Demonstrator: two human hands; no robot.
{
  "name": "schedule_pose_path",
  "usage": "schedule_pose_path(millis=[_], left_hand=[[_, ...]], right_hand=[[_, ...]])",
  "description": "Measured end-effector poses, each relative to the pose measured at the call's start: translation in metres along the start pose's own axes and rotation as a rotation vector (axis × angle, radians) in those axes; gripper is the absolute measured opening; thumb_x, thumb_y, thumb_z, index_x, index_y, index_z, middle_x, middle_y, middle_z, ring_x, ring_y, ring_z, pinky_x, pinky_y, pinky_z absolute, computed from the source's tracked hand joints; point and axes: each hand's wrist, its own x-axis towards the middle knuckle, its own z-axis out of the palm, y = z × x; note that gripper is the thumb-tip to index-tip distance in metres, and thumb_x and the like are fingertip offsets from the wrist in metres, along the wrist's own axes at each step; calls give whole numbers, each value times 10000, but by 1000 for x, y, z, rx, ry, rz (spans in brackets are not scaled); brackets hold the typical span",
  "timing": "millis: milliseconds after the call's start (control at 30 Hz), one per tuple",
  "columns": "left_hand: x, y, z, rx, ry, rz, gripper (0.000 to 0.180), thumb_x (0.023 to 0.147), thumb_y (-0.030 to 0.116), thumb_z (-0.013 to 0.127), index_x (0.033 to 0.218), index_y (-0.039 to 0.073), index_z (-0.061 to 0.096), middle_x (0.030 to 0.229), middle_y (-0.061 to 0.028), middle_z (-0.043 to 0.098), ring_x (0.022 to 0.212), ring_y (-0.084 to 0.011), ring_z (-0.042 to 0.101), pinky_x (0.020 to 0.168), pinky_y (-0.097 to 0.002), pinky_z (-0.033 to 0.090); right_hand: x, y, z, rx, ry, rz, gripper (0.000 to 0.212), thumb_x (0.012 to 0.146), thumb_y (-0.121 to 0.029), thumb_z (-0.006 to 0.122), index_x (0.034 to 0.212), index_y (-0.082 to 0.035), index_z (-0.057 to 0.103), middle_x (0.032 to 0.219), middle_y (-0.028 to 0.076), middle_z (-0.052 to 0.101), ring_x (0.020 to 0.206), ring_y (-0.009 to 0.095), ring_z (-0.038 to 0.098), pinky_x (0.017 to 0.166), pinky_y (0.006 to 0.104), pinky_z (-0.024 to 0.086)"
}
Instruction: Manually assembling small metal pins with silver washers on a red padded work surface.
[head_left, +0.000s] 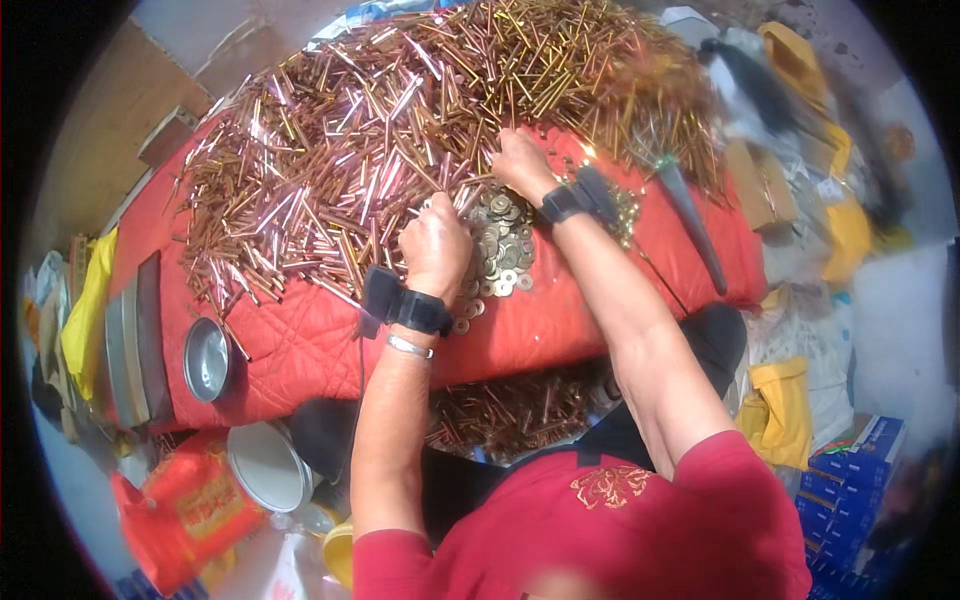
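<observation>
Left hand (pixel 435 243): fingers curled in at the near edge of the rods; cannot tell what they pinch.
Right hand (pixel 522 165): fingers bunched, up-right of the left, also at the rods; hold hidden.
Rods (pixel 330 180): copper-coloured, heaped across the red cloth (pixel 550 325).
Washers (pixel 507 245): loose pile between the hands.
Bowl (pixel 207 360): metal, on the cloth's left, near stray rods.

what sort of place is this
Probably a small workshop or informal sorting spot, judging by the broad heap of thin copper-coloured metal rods, the pile of round silvery metal washers at its edge, and the stacked blue rectangular boxes at lower right.
</observation>
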Motion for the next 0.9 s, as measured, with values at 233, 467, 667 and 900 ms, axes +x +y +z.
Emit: schedule_pose_path(millis=[233,467,667,900], left_hand=[[-2,-18,-11,-290,-122,43,236,766,197,672,894,24,577,724,-192,633,692,-349,640,611,-441,475],[3,-23,-26,-1055,-109,-326,182,871,182,545,896,8,590,721,2,553,613,-81,491,543,-267,410],[3,-20,-19,-1888,-274,-693,228,924,184,543,1023,-20,565,904,-109,623,835,-213,627,797,-378,559],[5,24,3,-1800,-255,-594,190,908,196,614,973,21,577,764,-8,568,589,-79,506,466,-188,399]], right_hand=[[-4,10,-20,133,-249,-67,269,680,-116,613,909,21,580,845,244,612,884,383,607,758,433,471],[-8,5,-32,178,-252,49,249,698,-179,609,816,39,577,795,216,625,705,324,604,643,403,454],[-41,1,-37,932,-238,225,170,792,-167,596,815,2,595,702,50,601,597,111,538,524,268,402],[-86,-29,-44,1235,-168,319,144,827,-101,577,897,24,561,762,87,627,662,146,602,589,282,476]])
